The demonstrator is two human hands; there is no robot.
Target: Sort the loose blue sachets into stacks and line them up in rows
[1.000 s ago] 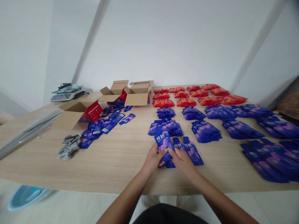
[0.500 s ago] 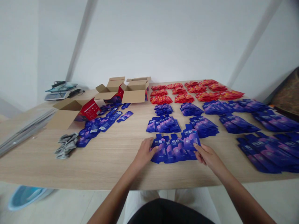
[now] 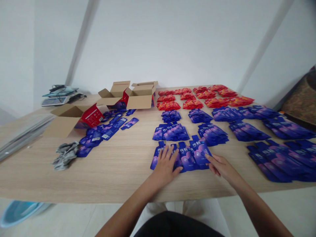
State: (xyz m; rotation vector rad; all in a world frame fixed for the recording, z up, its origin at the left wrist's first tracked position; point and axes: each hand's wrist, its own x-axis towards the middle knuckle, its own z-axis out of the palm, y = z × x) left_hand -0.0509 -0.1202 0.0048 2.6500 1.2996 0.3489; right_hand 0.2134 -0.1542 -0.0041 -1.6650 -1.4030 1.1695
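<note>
Several blue-purple pouches point(image 3: 187, 157) lie overlapping in a row near the table's front edge. My left hand point(image 3: 166, 164) rests flat on the left part of this row, fingers spread, partly covering the pouches under it. My right hand point(image 3: 218, 165) pinches the lower right edge of the rightmost pouch point(image 3: 198, 152), thumb on top and the other fingers curled below. That pouch overlaps its neighbour on the left. Just behind are two more fanned piles, one blue pile point(image 3: 171, 131) and another blue pile point(image 3: 213, 134).
Blue piles point(image 3: 281, 161) spread to the right, with red pouch piles point(image 3: 169, 106) at the back. On the left are open cardboard boxes point(image 3: 140, 101), loose blue packets point(image 3: 95, 136) and a grey crumpled cloth point(image 3: 65, 155). A blue basin point(image 3: 21, 212) stands on the floor.
My left hand has moved from the row's left edge onto the pouches and spread flat. The rightmost pouch, held in my right hand, has come down level with the row. The view shifted slightly.
</note>
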